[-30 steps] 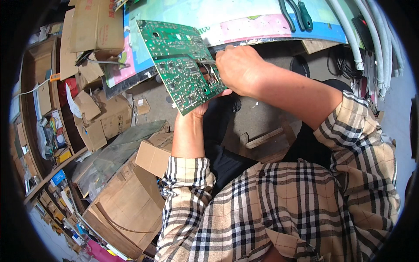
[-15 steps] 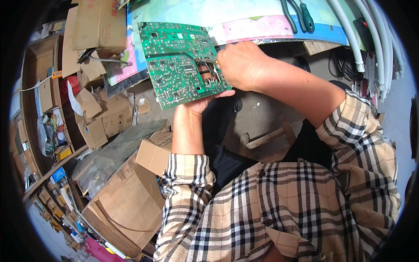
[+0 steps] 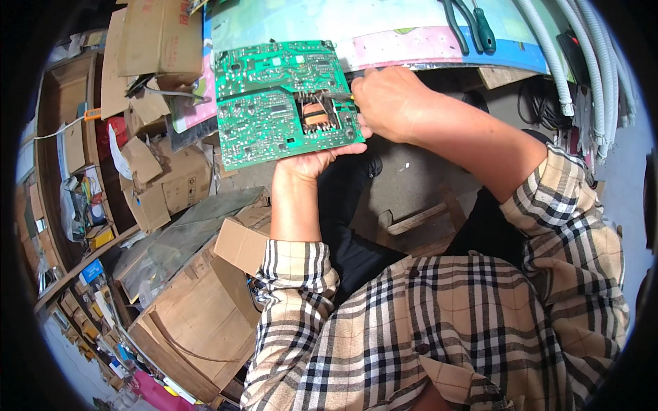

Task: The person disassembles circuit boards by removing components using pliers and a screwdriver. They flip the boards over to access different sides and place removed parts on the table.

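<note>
The head view looked down on a cluttered workshop corner: a worktop (image 3: 411, 27) with a pale, colourful cover ran along the top, with green-handled pliers (image 3: 473, 24) lying on it and grey corrugated hoses (image 3: 582, 61) hanging at its right end. To the left, cardboard boxes (image 3: 185, 322) were heaped beside shelves (image 3: 62, 205) full of small goods. In front of the worktop's edge, a green circuit board (image 3: 274, 99) was held up, solder side to the camera, with an orange transformer core (image 3: 317, 115) showing near its right side. The left hand (image 3: 315, 161) supported the board from below, fingers curled under its lower edge. The right hand (image 3: 391, 103) was closed around a thin tool (image 3: 336, 96) whose tip met the board by the transformer. Both sleeves were checked.
</note>
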Demonstrator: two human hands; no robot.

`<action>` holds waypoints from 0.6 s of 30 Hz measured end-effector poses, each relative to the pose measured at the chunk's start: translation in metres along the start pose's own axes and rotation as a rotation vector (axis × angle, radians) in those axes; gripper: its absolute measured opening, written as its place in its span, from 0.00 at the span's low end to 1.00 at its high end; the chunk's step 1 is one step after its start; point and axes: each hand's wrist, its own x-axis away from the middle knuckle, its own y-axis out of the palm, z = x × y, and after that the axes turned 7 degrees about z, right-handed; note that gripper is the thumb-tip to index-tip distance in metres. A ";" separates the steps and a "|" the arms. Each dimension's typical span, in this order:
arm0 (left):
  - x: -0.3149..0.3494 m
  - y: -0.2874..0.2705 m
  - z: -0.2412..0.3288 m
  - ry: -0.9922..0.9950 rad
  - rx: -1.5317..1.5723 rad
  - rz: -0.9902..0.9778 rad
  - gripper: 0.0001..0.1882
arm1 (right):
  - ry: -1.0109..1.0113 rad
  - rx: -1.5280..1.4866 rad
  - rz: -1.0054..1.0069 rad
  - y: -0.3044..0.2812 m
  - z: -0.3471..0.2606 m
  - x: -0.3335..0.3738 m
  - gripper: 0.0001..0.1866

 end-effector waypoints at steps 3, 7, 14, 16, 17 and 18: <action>0.000 -0.006 0.007 -0.031 -0.023 0.014 0.43 | 0.071 -0.008 0.065 0.003 0.003 -0.002 0.11; -0.002 -0.008 0.007 -0.061 -0.042 -0.043 0.43 | 0.006 0.002 0.117 0.006 0.007 -0.002 0.16; 0.001 0.007 -0.004 0.024 0.079 -0.034 0.40 | -0.105 0.139 0.155 -0.003 -0.002 0.005 0.16; 0.002 0.001 -0.002 0.060 0.026 0.007 0.38 | -0.119 0.177 0.171 0.001 -0.006 0.004 0.16; 0.003 -0.003 -0.002 0.081 -0.001 0.029 0.38 | -0.108 0.192 0.174 0.002 -0.008 0.003 0.15; 0.003 -0.005 -0.002 0.101 -0.028 0.049 0.38 | -0.097 0.209 0.176 0.004 -0.010 0.002 0.15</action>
